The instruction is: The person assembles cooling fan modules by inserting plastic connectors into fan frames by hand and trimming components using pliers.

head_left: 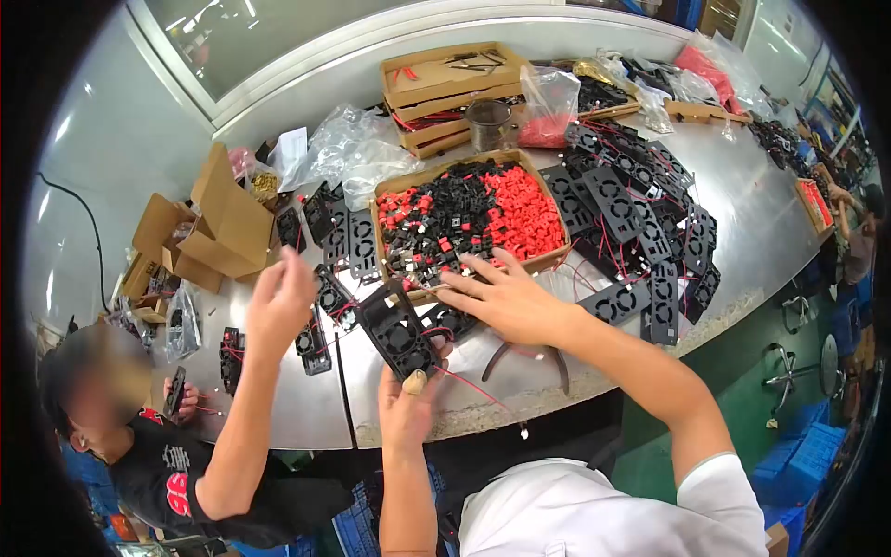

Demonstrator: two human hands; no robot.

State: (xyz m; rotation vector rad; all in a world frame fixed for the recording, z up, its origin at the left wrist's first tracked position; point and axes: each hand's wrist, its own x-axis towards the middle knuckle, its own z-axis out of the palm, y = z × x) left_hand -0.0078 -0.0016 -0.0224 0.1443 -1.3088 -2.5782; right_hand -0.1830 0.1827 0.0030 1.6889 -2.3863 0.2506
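My left hand [406,408] is closed on the lower end of a black panel with round fans [394,327], tilted upward over the table's front edge. A thin red wire with a white plug dangles from it. The thumb wears a light-coloured cover. My right hand [509,299] reaches over the near rim of a cardboard tray [379,243], fingers spread and holding nothing that shows. Loose red connector pieces [531,218] and black pieces [457,197] fill that tray. Below my right hand lies a tool with two dark curved handles [563,369], partly hidden.
A co-worker's raised hand [283,302] is close on the left; their other hand [186,401] holds a black part. Fan panels [617,209] are heaped right of the tray. Stacked boxes [445,84], a dark cup [489,123] and an open carton [218,227] stand behind.
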